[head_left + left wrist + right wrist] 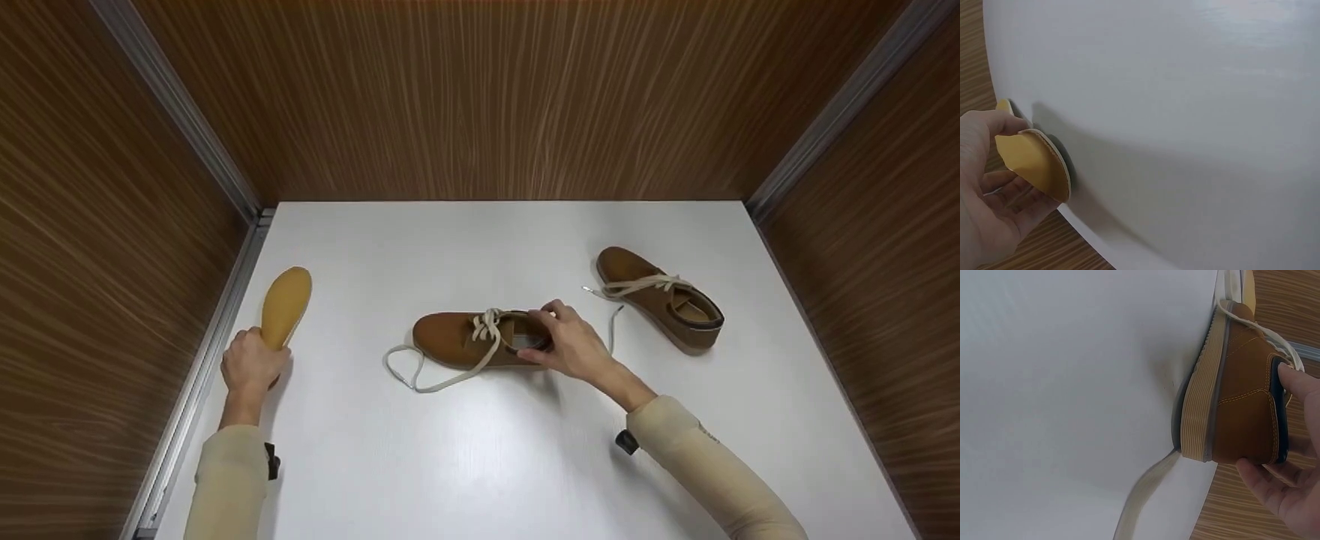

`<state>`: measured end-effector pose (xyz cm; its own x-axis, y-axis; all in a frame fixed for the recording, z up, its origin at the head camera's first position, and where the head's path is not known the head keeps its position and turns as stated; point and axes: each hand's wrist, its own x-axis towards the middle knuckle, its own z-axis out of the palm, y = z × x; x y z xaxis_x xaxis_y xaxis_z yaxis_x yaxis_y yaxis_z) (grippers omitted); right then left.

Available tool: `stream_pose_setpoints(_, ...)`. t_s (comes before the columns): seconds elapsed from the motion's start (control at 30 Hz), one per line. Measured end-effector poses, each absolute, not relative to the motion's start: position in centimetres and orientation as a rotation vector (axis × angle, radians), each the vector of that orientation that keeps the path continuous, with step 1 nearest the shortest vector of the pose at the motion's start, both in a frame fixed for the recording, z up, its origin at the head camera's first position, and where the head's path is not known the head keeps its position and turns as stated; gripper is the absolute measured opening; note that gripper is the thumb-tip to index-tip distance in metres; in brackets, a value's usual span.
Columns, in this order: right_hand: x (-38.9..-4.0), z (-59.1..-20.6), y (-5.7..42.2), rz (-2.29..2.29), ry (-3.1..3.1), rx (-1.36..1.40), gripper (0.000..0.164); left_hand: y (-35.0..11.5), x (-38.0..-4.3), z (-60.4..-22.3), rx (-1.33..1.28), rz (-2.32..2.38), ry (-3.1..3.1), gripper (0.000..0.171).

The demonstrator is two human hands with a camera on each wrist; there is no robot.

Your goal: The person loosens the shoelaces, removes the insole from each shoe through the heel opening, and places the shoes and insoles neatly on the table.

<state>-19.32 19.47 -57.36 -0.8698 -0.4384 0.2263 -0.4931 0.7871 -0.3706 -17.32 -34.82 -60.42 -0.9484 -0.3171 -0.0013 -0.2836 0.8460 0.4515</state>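
My left hand (255, 361) grips a yellow-tan insole (286, 304) around its middle at the left side of the white table. One rounded end points away from me. In the left wrist view the near end of the insole (1039, 163) curves out past the thumb and fingers. My right hand (574, 346) holds a brown lace-up shoe (448, 339) by the collar at its heel, the toe pointing left. The right wrist view shows thumb and fingers spread across the dark collar and heel of this shoe (1244, 399). Its cream lace (450, 382) trails loosely on the table.
A second brown shoe (660, 300) stands at the right back, toe pointing back and left, its lace ends lying loose. Wood-grain panels (480, 105) wall the white table (420, 247) at the back and both sides. A metal rail (202, 360) runs along the left edge.
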Motion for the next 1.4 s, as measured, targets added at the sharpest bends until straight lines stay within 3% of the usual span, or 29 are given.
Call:
stream_pose_setpoints(0.9, -19.5, -57.3, 19.5, 0.68, -2.879, 0.751, 0.07, -35.9, -17.0, -60.3, 0.483, -0.703, -3.063, 0.037)
stream_pose_setpoints(1.03, -19.4, -57.3, 19.4, 0.673, -2.885, 0.746, 0.071, -35.7, -16.9, -60.4, 0.494, -0.673, -3.049, 0.044)
stream_pose_setpoints(1.23, -19.4, -57.3, 19.5, 0.668, -2.895, 0.75, 0.071, -34.8, -16.9, -60.5, 0.492, -0.613, -2.995, 0.069)
stream_pose_setpoints(1.4, -19.6, -57.1, 19.6, 0.67, -2.891, 0.767, 0.07, -32.8, -17.2, -60.1, 0.414, -0.607, -2.951, 0.074)
